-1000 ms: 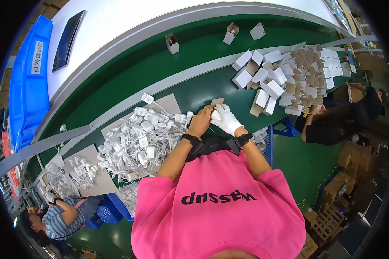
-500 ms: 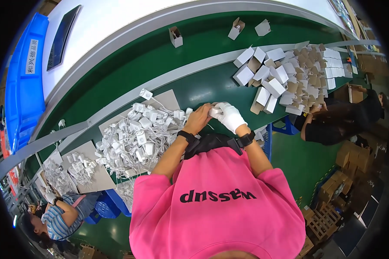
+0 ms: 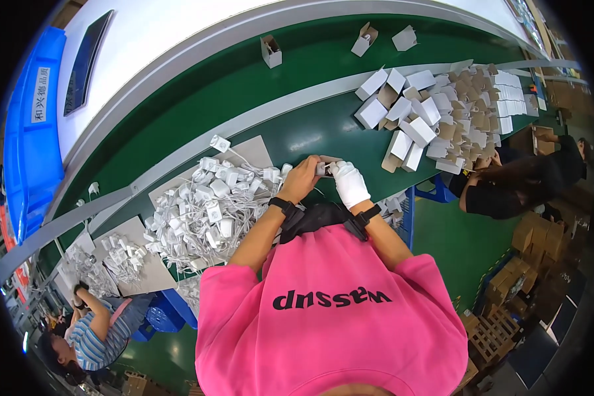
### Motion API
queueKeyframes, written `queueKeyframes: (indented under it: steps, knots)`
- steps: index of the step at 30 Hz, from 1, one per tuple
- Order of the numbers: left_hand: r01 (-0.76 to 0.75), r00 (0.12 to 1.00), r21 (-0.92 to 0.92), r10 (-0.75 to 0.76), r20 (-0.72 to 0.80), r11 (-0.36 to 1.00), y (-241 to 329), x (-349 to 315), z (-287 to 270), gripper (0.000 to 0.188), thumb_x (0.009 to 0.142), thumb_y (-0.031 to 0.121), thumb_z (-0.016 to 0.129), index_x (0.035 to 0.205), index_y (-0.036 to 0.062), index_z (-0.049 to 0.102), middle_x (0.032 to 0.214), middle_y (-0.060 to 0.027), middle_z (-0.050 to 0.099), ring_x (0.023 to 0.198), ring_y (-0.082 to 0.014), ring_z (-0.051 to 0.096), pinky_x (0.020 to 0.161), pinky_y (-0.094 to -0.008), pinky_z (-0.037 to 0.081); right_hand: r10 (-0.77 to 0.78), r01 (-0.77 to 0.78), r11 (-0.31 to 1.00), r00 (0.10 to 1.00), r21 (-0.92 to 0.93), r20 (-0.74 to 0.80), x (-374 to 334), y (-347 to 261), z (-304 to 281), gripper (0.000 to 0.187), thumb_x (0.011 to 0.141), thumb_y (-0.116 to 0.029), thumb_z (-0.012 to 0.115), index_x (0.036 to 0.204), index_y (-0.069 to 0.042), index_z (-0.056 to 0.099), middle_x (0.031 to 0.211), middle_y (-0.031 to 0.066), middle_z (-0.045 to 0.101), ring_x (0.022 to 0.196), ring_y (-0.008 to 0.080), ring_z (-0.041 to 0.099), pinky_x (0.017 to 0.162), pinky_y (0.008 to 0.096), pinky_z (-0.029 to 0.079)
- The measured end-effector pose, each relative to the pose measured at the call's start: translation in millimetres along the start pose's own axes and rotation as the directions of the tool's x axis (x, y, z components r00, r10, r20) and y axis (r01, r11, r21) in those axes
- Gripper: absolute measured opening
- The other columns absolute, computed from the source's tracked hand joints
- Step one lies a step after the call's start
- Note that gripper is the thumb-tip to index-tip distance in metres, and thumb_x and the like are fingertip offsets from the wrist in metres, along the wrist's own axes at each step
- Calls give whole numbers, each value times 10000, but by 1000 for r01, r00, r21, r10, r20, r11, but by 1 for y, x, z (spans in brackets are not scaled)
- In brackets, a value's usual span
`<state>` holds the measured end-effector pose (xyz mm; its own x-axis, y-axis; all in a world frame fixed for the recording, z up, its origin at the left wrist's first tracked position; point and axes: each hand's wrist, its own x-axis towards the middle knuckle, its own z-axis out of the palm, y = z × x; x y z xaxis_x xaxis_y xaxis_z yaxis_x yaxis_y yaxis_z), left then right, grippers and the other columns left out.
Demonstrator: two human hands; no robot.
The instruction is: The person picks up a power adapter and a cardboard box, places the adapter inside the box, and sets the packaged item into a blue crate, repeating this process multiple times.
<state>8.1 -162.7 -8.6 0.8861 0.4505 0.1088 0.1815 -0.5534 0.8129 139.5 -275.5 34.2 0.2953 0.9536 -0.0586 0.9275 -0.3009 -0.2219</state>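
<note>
My bare left hand (image 3: 301, 180) is closed round a small white box (image 3: 321, 169) at the near edge of the green table. A brown inner flap of the box shows at its top. My right hand (image 3: 350, 185), in a white glove, has its fingers bent and pressed at the box's right side. Fingers hide most of the box, and anything inside it is too small to make out. Just left of my left hand lies a large heap of white power adapters (image 3: 226, 228) with tangled cables, partly on a grey cardboard sheet (image 3: 251, 150).
Many open white boxes (image 3: 421, 133) are piled at the right. Several boxes stand on the green belt (image 3: 323, 56) beyond a grey rail (image 3: 297, 101). A co-worker (image 3: 521, 175) sits at the right, another (image 3: 94, 338) at the left. A blue bin (image 3: 38, 152) is far left.
My right hand has shifted slightly down and right at the box. The box's brown flap now shows between my hands. At the left, the co-worker's arm has moved.
</note>
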Motion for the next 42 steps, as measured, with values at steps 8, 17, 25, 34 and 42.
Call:
queueKeyframes:
  steps: [8, 17, 25, 34, 42]
  knots:
    - [-39, 999, 22, 39, 18, 999, -3, 0, 10, 455, 730, -38, 650, 1113, 24, 412, 1068, -161, 558, 1002, -362, 592, 802, -406, 509, 31, 13, 970, 984, -244, 174, 8, -17, 18, 160, 763, -76, 570, 902, -26, 632, 813, 128, 617, 757, 284, 632, 618, 372, 549]
    - [126, 986, -65, -117, 120, 990, -1, 16, -6, 462, 788, 35, 662, 1160, 39, 389, 1099, -209, 583, 993, -405, 598, 794, -440, 506, -54, 65, 998, 908, -12, 415, 43, 9, 21, 161, 775, -115, 591, 898, -52, 674, 962, 136, 671, 666, 282, 661, 592, 393, 551]
    - [423, 840, -4, -394, -372, 906, -58, 105, -100, 620, 763, 157, 754, 1230, 55, 360, 1104, -240, 614, 989, -407, 620, 808, -447, 510, 95, -93, 992, 995, 83, -28, 61, 5, -77, 239, 858, -170, 573, 1086, -106, 605, 1083, 81, 656, 809, 313, 659, 686, 412, 543]
    - [560, 762, 265, -362, -538, 785, -208, 63, -199, 539, 754, 275, 746, 1201, 62, 534, 1055, -211, 620, 1037, -403, 578, 854, -450, 473, -26, -16, 975, 982, 223, 187, 41, 21, -47, 221, 895, -199, 548, 1081, -96, 610, 1107, 103, 646, 879, 313, 644, 766, 420, 524]
    - [845, 512, 359, -791, -335, 396, -147, -12, -171, 326, 802, 273, 693, 1103, 165, 632, 1050, -139, 646, 1011, -362, 614, 838, -433, 508, -121, 55, 972, 950, 230, 287, 30, -18, -52, 256, 891, -232, 539, 1098, -93, 600, 1064, 83, 652, 873, 292, 648, 748, 405, 522]
